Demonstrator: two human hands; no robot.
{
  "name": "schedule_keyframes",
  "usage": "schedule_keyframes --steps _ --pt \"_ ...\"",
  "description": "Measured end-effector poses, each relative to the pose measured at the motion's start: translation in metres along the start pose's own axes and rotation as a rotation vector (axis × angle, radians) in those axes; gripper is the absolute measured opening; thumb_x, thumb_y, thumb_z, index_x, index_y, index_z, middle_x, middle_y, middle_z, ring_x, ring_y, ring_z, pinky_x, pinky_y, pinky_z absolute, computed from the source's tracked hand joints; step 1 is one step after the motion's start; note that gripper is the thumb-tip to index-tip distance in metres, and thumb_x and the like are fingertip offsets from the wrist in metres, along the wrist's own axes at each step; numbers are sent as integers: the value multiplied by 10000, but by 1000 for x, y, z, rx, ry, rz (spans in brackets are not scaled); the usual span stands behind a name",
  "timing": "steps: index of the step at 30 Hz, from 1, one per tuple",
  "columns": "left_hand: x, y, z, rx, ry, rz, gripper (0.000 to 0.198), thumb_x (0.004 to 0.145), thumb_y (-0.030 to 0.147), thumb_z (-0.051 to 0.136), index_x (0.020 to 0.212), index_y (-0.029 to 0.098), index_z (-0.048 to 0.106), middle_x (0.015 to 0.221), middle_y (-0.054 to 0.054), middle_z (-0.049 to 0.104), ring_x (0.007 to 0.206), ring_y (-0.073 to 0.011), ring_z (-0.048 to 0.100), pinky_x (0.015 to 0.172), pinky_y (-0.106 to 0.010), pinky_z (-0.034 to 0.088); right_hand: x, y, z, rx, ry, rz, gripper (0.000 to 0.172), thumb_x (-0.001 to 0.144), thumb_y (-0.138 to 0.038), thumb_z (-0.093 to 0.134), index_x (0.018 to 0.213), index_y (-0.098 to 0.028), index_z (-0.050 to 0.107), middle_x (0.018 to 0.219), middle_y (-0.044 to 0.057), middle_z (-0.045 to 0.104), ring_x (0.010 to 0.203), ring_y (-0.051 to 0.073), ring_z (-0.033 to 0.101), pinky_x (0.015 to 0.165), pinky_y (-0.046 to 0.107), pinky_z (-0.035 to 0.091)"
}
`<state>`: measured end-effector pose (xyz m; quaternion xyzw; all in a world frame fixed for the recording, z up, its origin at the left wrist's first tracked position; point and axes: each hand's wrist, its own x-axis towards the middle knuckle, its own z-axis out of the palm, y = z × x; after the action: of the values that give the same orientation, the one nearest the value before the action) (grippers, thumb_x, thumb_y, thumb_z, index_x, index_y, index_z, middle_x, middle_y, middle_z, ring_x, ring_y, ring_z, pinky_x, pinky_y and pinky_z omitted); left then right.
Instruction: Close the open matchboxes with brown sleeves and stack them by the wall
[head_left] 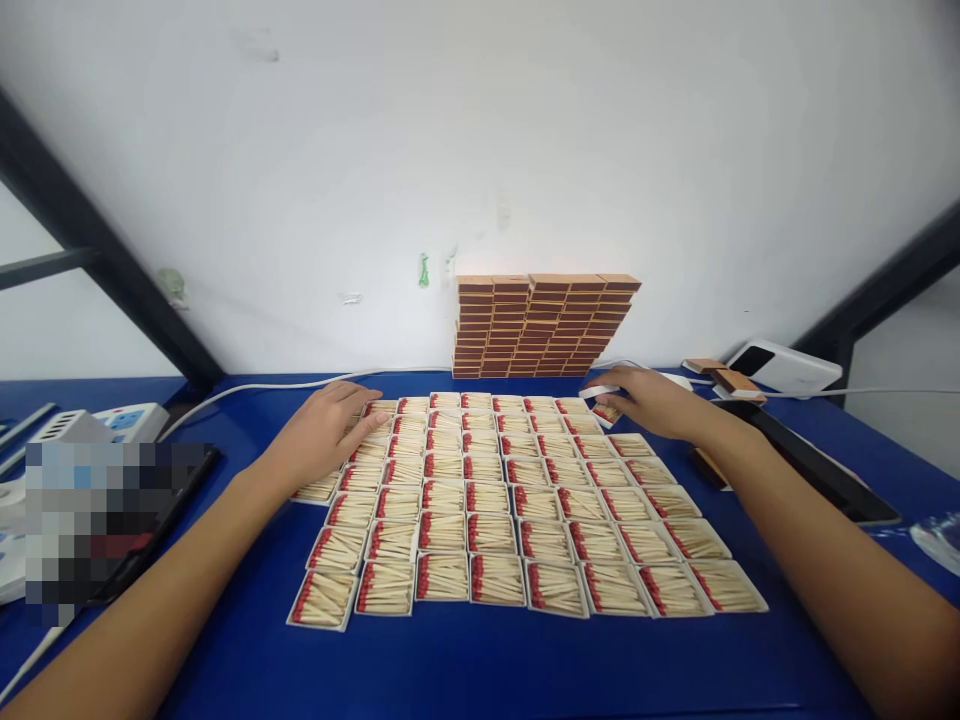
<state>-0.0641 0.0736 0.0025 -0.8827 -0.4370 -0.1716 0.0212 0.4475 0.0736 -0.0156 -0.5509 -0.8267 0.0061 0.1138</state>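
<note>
While my left hand (330,425) lies spread flat on the match trays (487,510), my right hand (649,400) pinches the corner tray (604,411) (print on the stacked sleeves (540,325) is unreadable)

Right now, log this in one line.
left hand: flat on far-left match trays; right hand: at far-right tray; outer boxes: stacked behind

The match trays (491,490) are showing white rims, pale straw-coloured sticks and red heads, repeating as a regular grid across the deep blue table (480,660). Behind them the stack of box sleeves (540,325) is showing orange-brown tops banded with darker brown stripes against the plain white wall (480,150). The power bank (784,367) is showing white with a black panel.
</note>
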Motion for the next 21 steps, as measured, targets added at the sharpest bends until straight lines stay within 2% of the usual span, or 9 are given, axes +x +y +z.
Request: schedule_keyframes --steps 5,9,17,21 --pt "0 0 -1 -2 5 8 645 1077 633 324 1302 177 723 1307 -146 737 1256 -332 641 1145 -519 476 16 5 -7 -7 -26 -1 410 964 -361 466 1145 -197 795 1214 134 785 1123 336 717 974 452 562" --pt "0 0 -2 -2 0 0 643 1079 622 325 1294 165 723 1295 -151 741 1251 -332 644 1139 -515 482 20 4 -6 -56 62 74 434 964 -351 466 1209 -156 768 1235 168 768 1127 350 712 967 460 554" --pt "0 2 -5 2 -14 32 622 1089 593 322 1241 161 742 1250 -145 758 1201 -324 658 1097 -506 505 10 -8 4 -152 182 174 412 1002 -350 457 1263 -164 716 1213 183 723 979 344 721 844 459 547" --pt "0 2 -5 1 -6 31 612 1089 591 340 1219 157 751 1238 -143 765 1188 -327 662 1086 -507 510 11 -6 9 -152 192 92 401 1000 -297 453 1281 -160 705 1251 178 707 1045 352 714 902 472 550"
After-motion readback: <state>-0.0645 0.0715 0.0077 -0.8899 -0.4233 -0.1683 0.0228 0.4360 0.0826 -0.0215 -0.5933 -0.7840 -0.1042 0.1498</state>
